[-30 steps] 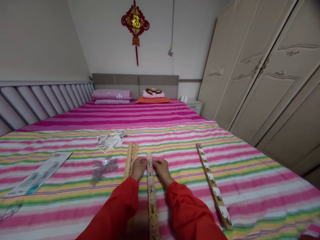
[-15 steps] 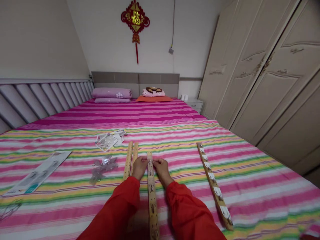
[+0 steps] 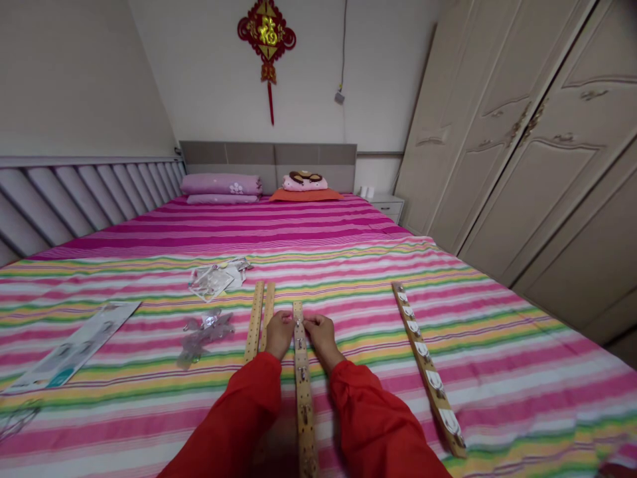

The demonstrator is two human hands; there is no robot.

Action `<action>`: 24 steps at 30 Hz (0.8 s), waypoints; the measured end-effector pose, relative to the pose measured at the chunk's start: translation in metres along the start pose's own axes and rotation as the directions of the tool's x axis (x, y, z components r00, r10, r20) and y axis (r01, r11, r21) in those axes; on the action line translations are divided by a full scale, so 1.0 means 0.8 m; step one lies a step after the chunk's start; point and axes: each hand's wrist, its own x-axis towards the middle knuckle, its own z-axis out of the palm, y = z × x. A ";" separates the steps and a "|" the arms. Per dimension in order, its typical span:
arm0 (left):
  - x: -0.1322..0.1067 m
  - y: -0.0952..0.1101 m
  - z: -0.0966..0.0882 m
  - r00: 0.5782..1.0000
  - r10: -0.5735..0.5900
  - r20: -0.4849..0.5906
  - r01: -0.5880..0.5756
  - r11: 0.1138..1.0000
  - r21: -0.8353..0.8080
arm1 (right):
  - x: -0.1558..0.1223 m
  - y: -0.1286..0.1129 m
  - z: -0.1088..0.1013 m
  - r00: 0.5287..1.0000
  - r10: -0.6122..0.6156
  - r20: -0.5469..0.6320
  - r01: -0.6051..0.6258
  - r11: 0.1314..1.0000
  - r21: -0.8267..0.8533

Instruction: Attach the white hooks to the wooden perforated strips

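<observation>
Both hands are working over the striped sheet (image 3: 368,285) on the bed, arms in red sleeves (image 3: 249,401) reaching forward. The middle wooden strip (image 3: 302,392) is lying lengthwise between the forearms, its far end extending just past the fingertips. Small metal fittings (image 3: 302,374) are sitting in a row along it.

Left hand (image 3: 279,332): thumb and fingers are drawing together at the strip's left edge, beside the fitting nearest the far end. Right hand (image 3: 321,333): fingertips are bending in towards the same fitting from the right. Grip, both hands: fingers are curling inward; cannot tell whether either is pinching the fitting or only touching it.

Just left of the left hand, two perforated wooden strips (image 3: 254,320) are lying side by side, partly hidden by the left arm. Farther left, crumpled clear plastic (image 3: 196,342) is lying in a heap, with packets (image 3: 212,282) resting beyond it. A long flat package (image 3: 74,348) is lying slantwise near the left side, thin dark loops (image 3: 20,418) resting below it.

Well right of the right hand, another wooden strip (image 3: 428,365) is lying at a slant, carrying white pieces (image 3: 434,380) along its length.
</observation>
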 end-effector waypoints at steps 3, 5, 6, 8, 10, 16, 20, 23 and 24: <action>-0.005 0.004 -0.001 0.999 0.035 0.007 -0.035 0.999 0.001 | 0.002 0.006 0.000 1.000 -0.012 -0.004 0.012 0.999 -0.035; -0.009 0.007 -0.003 0.998 0.065 0.027 -0.065 0.998 -0.002 | 0.002 0.007 0.000 1.000 -0.022 -0.008 0.021 0.998 -0.052; -0.011 0.008 -0.004 0.996 0.079 0.037 -0.079 0.997 -0.001 | 0.001 0.006 0.000 1.000 -0.030 -0.003 0.030 0.998 -0.059; -0.013 0.009 -0.006 0.994 0.096 0.053 -0.097 0.995 0.011 | -0.001 0.003 -0.001 0.996 -0.075 0.038 0.078 0.992 -0.101; -0.013 0.009 -0.007 0.992 0.108 0.064 -0.111 0.993 0.032 | -0.004 -0.002 -0.003 0.985 -0.139 0.101 0.156 0.970 -0.187; -0.013 0.005 -0.006 0.976 0.180 0.120 -0.190 0.979 0.070 | -0.012 -0.011 -0.006 0.968 -0.155 0.197 0.236 0.830 -0.505; -0.011 0.000 -0.003 0.966 0.207 0.157 -0.222 0.972 0.082 | -0.012 -0.011 -0.003 0.970 -0.113 0.216 0.223 0.769 -0.599; -0.008 -0.002 0.000 0.967 0.197 0.161 -0.213 0.973 0.091 | -0.010 -0.010 -0.001 0.972 -0.089 0.219 0.206 0.774 -0.599; -0.007 -0.002 0.000 0.968 0.191 0.161 -0.208 0.974 0.093 | -0.009 -0.010 0.000 0.972 -0.086 0.217 0.202 0.778 -0.595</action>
